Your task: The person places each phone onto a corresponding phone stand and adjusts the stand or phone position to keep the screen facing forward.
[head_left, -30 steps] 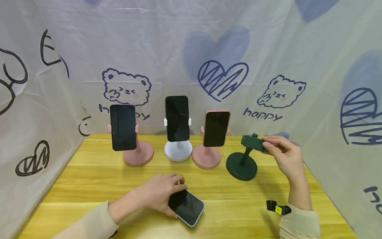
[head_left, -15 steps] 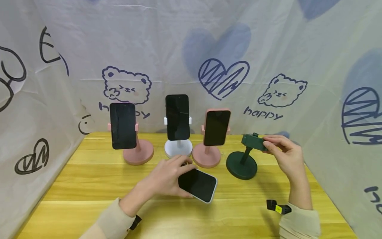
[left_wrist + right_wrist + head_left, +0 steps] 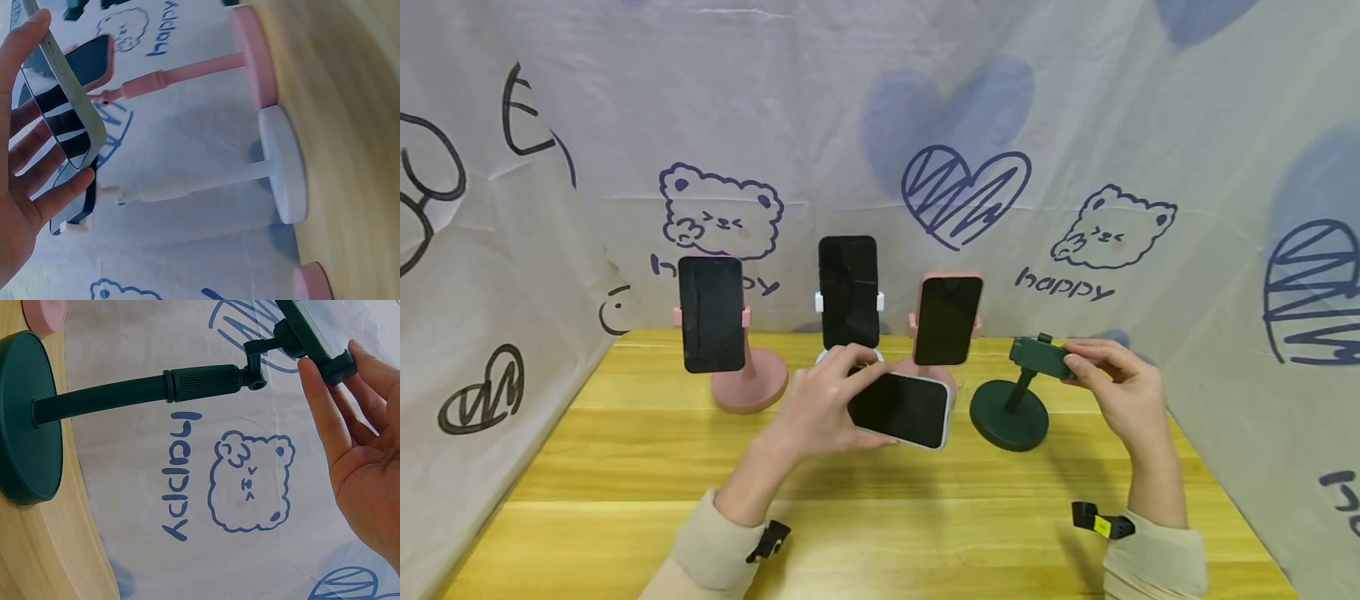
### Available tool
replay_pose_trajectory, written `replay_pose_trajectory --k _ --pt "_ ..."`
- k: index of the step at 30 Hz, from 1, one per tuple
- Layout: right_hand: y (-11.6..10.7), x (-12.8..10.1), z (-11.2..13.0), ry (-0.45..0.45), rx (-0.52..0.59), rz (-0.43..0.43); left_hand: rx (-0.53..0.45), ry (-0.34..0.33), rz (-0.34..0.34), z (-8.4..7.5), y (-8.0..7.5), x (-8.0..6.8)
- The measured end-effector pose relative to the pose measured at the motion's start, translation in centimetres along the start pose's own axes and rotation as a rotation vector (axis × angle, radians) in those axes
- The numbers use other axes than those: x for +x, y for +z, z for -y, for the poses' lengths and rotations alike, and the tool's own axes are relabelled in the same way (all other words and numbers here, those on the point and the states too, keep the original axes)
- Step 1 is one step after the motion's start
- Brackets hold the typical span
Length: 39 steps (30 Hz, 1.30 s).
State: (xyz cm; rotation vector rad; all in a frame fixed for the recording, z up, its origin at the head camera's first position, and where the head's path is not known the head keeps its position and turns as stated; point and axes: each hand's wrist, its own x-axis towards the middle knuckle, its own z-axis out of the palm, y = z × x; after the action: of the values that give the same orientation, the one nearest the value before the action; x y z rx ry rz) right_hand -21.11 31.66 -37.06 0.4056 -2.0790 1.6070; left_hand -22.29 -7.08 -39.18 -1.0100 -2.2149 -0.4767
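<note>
My left hand [image 3: 827,404] grips a light-edged phone [image 3: 902,408] by its edges, raised off the table with its dark screen showing in the head view. In the left wrist view the thumb and fingers span the phone [image 3: 65,94] from edge to edge. My right hand [image 3: 1120,383] pinches the right end of the clamp on a dark green phone stand [image 3: 1009,417]. In the right wrist view this clamp [image 3: 312,344] holds no phone, and fingertips lie at its end. The held phone stands left of the green stand, overlapping the bases behind it.
A pink stand [image 3: 748,382] at left, a white stand [image 3: 284,165] and another pink stand [image 3: 253,56] each hold a phone upright. The wooden table [image 3: 625,467] ends at a printed cloth backdrop [image 3: 820,167].
The left hand has lifted the phone off the table, carried it away from the person and slightly right, and turned it more sideways. The right hand stays at the green clamp.
</note>
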Motion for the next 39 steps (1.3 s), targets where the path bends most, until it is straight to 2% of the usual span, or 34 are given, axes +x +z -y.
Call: replay_pose_trajectory --k 4,9,13,16,18,23,25,27,30,39 --pt "-0.1 0.0 0.0 0.001 0.0 -0.004 0.003 -0.038 -0.028 0.0 -0.9 0.6" --pt "-0.1 0.0 0.1 0.024 -0.054 -0.007 0.03 -0.067 -0.077 -0.1 -1.8 1.1" --pt "-0.1 -0.1 0.4 0.045 -0.222 -0.033 0.062 -0.075 -0.1 -0.2 -2.2 1.1" --pt "0.2 -0.1 0.9 0.012 -0.322 -0.069 0.074 -0.074 -0.102 -0.2 -2.4 1.0" --pt "0.7 0.0 1.4 -0.045 -0.347 -0.102 0.079 -0.07 -0.102 -0.3 -2.5 1.0" --pt "2.7 -0.1 3.2 -0.309 -0.348 -0.169 0.08 -0.047 -0.108 -0.6 -2.5 1.0" --pt "3.9 -0.3 4.0 -0.391 -0.324 -0.16 0.078 -0.033 -0.114 -0.8 -2.5 1.1" --pt "5.0 -0.6 4.7 -0.415 -0.281 -0.125 0.078 -0.02 -0.119 -0.9 -2.4 1.1" --pt "6.6 -1.2 5.5 -0.386 -0.211 -0.046 0.077 -0.008 -0.124 -1.1 -2.3 1.2" --pt "10.1 -2.9 6.2 -0.158 -0.173 0.202 0.098 0.02 -0.137 -1.5 -2.0 1.3"
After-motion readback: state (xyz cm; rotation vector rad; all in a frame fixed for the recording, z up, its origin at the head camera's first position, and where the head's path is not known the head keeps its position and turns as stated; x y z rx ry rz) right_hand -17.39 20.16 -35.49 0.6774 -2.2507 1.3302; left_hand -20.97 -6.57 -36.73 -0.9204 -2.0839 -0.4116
